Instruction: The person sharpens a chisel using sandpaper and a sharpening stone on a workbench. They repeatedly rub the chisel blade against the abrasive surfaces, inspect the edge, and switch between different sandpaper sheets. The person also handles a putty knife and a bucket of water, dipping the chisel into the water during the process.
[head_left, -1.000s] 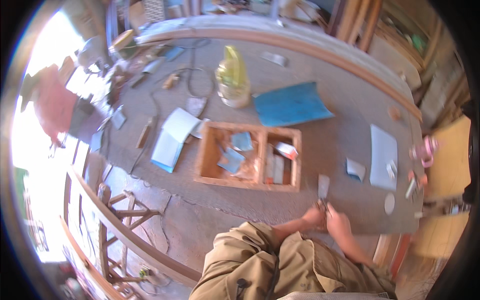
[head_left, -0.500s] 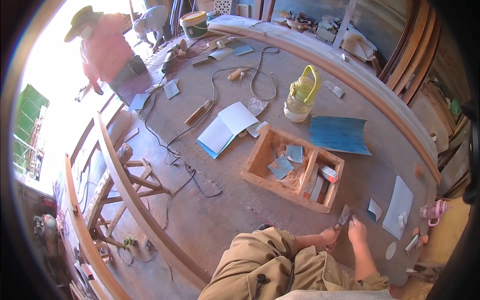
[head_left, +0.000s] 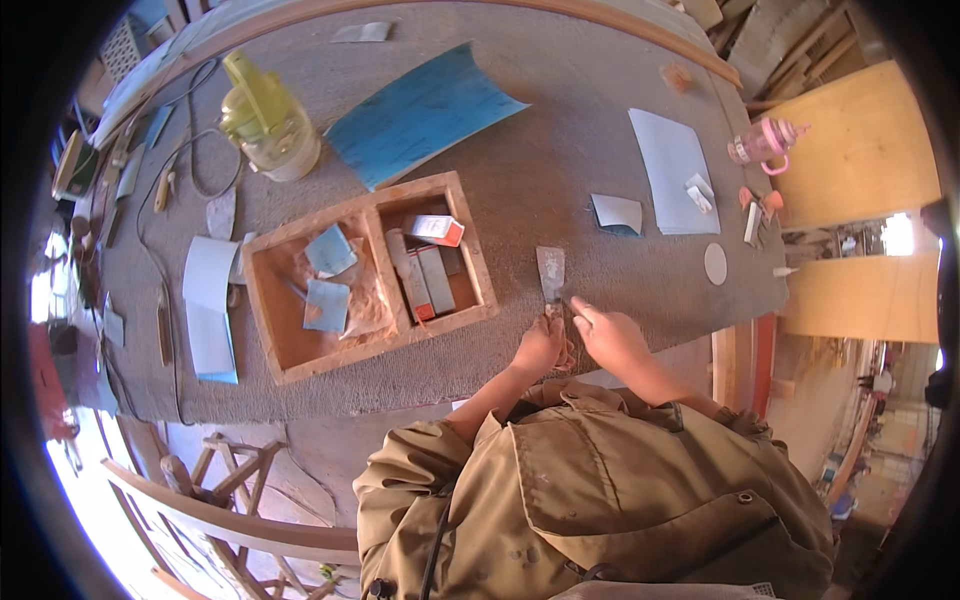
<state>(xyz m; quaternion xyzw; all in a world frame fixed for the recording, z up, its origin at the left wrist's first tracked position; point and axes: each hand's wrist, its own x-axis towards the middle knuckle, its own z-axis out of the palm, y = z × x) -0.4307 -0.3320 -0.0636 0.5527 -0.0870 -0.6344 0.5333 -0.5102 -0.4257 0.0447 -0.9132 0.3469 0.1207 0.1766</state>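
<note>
Probably woodworking shop: sandpaper, timber frames.

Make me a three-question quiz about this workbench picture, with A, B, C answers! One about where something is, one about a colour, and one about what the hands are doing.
1. Where is the wooden tray?
A. To the left of the putty knife
B. On the floor
C. On top of the blue sheet

2. What colour is the plastic jug?
A. Red
B. Yellow
C. Black

3. What are the hands doing?
A. Both hang away from the bench
B. Both lift the tray
C. Both meet at the putty knife's handle

Answers:
1. A: the tray sits on the bench, left of the putty knife.
2. B: the jug beside the big blue sheet is yellow.
3. C: the left hand and right hand close in on the handle end, with the blade lying flat on the bench.
</note>
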